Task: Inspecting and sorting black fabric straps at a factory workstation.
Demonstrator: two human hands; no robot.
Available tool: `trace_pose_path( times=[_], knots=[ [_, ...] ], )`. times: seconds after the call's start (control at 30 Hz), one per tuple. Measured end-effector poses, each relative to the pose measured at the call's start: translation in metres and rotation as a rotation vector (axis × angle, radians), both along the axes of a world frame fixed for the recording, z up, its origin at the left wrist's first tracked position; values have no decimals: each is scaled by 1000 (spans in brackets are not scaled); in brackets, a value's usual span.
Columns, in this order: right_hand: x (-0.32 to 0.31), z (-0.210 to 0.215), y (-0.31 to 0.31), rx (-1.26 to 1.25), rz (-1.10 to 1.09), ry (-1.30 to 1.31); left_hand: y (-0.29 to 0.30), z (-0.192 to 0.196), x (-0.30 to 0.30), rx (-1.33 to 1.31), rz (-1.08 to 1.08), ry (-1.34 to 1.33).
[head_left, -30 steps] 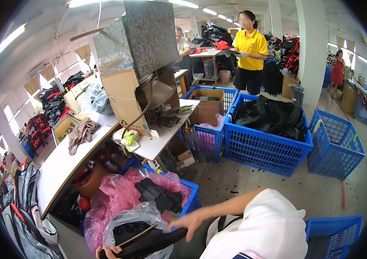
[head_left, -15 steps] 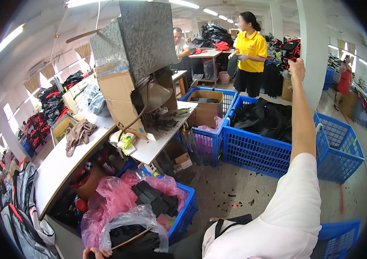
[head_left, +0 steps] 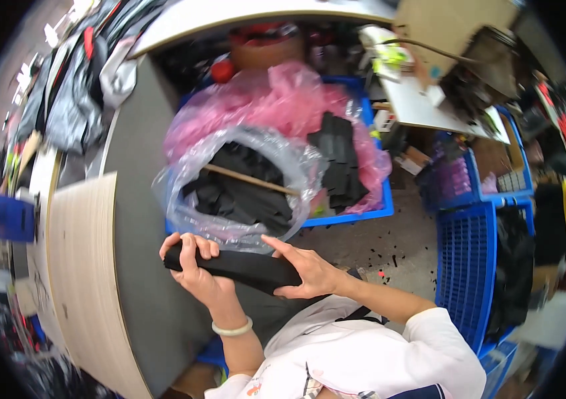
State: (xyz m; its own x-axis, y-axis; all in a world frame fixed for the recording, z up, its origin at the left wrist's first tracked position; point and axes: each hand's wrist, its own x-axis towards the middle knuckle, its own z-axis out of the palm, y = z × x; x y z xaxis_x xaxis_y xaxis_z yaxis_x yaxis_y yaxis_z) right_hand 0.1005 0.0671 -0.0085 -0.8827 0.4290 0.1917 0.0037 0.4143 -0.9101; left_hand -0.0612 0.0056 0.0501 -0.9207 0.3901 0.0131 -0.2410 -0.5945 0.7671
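Between my hands is a bundle of black fabric (head_left: 246,267), long and flat like folded cloth. My left hand (head_left: 196,269) wraps its left end, thumb on top; a pale bangle circles that wrist. My right hand (head_left: 309,271) grips the other end between the thumb and the spread fingers. Just beyond the bundle, a clear plastic bag (head_left: 176,203) lies open with black fabric pieces (head_left: 243,206) inside and a thin wooden stick (head_left: 250,179) across them. To its right, a stack of black fabric pieces (head_left: 339,159) rests on pink plastic sheeting (head_left: 256,100).
A blue crate (head_left: 379,207) holds the bags. On the left stand a grey panel (head_left: 146,266) and a pale wooden board (head_left: 83,266). A white tabletop (head_left: 416,110) juts in at upper right. Blue crates (head_left: 466,266) stand at right; black scraps litter the floor (head_left: 369,246).
My view has swung down from the room to the crate. My right arm, stretched out far ahead before, is now drawn in, and both hands hold the black fabric bundle.
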Motion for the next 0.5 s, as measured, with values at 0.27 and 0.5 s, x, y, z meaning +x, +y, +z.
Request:
trace_pose_path(
  times=[0.27,0.5],
  knots=[
    [-40,-32,6,-242,-4,-10,27,-35,5,-128,7,-46],
    [-17,-35,81,132,-24,-405,63,-116,-50,-124,-69,-401]
  ],
)
